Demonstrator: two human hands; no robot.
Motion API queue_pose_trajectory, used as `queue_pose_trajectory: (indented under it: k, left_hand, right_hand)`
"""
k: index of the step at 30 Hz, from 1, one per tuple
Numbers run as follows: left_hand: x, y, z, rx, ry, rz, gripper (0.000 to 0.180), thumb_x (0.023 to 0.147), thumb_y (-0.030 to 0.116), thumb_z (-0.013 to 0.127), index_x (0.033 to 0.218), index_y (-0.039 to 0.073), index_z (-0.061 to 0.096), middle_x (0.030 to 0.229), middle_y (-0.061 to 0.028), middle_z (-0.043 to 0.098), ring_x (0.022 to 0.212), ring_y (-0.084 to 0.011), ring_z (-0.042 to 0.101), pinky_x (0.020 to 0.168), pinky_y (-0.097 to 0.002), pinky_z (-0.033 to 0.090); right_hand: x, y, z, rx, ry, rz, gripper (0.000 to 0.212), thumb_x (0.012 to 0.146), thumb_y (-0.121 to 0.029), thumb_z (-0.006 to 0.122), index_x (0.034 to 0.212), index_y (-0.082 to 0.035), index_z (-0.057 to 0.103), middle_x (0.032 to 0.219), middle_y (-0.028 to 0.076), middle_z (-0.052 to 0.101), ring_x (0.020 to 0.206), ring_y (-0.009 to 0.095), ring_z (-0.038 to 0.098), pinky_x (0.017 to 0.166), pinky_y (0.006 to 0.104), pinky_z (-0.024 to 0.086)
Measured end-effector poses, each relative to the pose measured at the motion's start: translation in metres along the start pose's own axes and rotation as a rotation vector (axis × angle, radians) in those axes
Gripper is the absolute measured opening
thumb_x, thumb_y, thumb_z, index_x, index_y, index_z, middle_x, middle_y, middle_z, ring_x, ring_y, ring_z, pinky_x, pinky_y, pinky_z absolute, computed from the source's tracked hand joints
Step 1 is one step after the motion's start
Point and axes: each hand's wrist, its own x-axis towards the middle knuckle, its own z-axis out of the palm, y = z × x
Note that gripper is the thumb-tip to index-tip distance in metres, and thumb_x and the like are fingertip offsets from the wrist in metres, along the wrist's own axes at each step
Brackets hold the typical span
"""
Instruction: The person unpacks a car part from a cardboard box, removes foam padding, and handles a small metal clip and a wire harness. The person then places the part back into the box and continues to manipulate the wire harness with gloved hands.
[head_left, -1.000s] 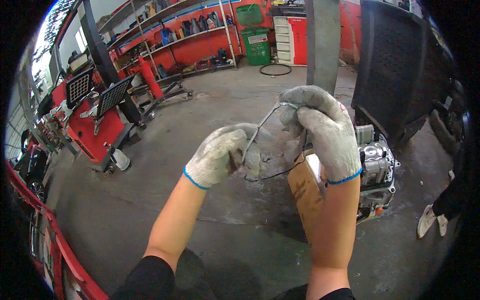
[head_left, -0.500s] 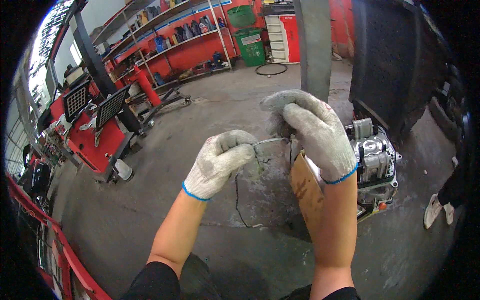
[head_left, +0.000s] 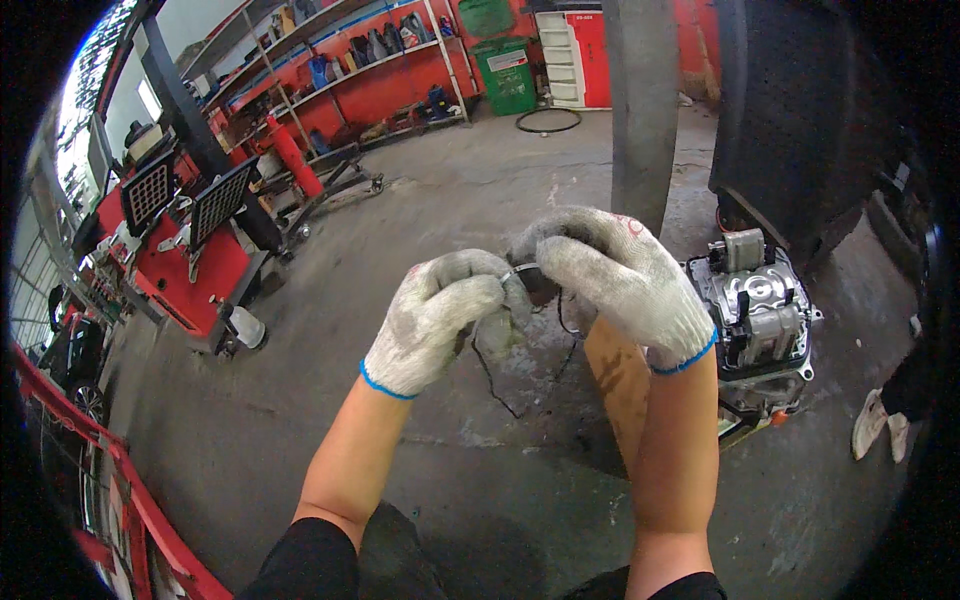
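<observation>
Both my hands wear pale knitted work gloves with blue cuffs, smudged with grey. Between them runs a short light stretch of thin wire (head_left: pixel 523 268). My left hand (head_left: pixel 432 322) is closed, thumb against the bent fingers, pinching one part of it. My right hand (head_left: pixel 635 285) is closed too, its thumb and fingertips on the wire close to the left fingers. Thin dark lengths hang below both hands in loose bends. The gloves hide the ends inside my grip. Right beside my right forearm stands a brown, stained cardboard piece (head_left: pixel 612 372).
A silver metal vehicle assembly (head_left: pixel 758 310) sits low at the right, near a grey post (head_left: pixel 645 120) and a large dark panel (head_left: pixel 785 130). A person's shoes (head_left: pixel 880 425) show at the far right. Left are a red machine (head_left: pixel 185 285) and a spray bottle (head_left: pixel 242 325).
My right hand has come down and left, closing the gap to my left hand. The wire stretch between them is shorter. The hanging dark length has shifted.
</observation>
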Motion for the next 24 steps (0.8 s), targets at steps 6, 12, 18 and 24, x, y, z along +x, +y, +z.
queue_pose_trajectory:
  k: [6, 12, 18, 24]
  left_hand:
    - [-0.001, -0.005, 0.003, -0.008, 0.012, -0.002, 0.028, 0.089, 0.021, 0.063, 0.103, -0.003, 0.065, 0.085, -0.0117, 0.069, 0.068, -0.0185, 0.065, 0.063, -0.0329, 0.054]
    - [0.004, -0.014, 0.004, -0.287, -0.057, 0.042, 0.028, 0.087, 0.027, 0.064, 0.092, 0.0, 0.063, 0.079, -0.0174, 0.068, 0.064, -0.0286, 0.066, 0.061, -0.0447, 0.06]
    - [0.008, -0.022, 0.001, -0.364, -0.101, 0.067, 0.03, 0.087, 0.03, 0.065, 0.089, 0.0, 0.062, 0.079, -0.018, 0.066, 0.063, -0.0323, 0.064, 0.058, -0.0468, 0.057]
    - [0.012, -0.028, -0.003, -0.354, -0.105, 0.129, 0.031, 0.09, 0.032, 0.062, 0.085, 0.002, 0.061, 0.076, -0.0165, 0.063, 0.06, -0.0305, 0.061, 0.054, -0.0438, 0.051]
  right_hand:
    - [0.004, 0.0, 0.007, -0.053, -0.061, 0.011, 0.015, 0.095, -0.015, 0.066, 0.098, -0.001, 0.069, 0.082, 0.0, 0.065, 0.076, 0.007, 0.056, 0.069, 0.0251, 0.048]
    - [0.004, 0.005, 0.003, 0.027, -0.114, -0.019, 0.02, 0.094, -0.016, 0.062, 0.1, 0.002, 0.068, 0.086, 0.009, 0.069, 0.079, 0.015, 0.063, 0.074, 0.0326, 0.052]
    - [0.008, 0.019, -0.002, 0.04, -0.152, -0.119, 0.021, 0.089, -0.008, 0.058, 0.105, 0.003, 0.067, 0.089, 0.01, 0.069, 0.086, 0.017, 0.065, 0.08, 0.033, 0.054]
    - [0.01, 0.023, 0.003, 0.199, -0.136, -0.096, 0.028, 0.084, 0.0, 0.053, 0.11, 0.002, 0.066, 0.094, 0.008, 0.069, 0.089, 0.016, 0.064, 0.082, 0.0327, 0.054]
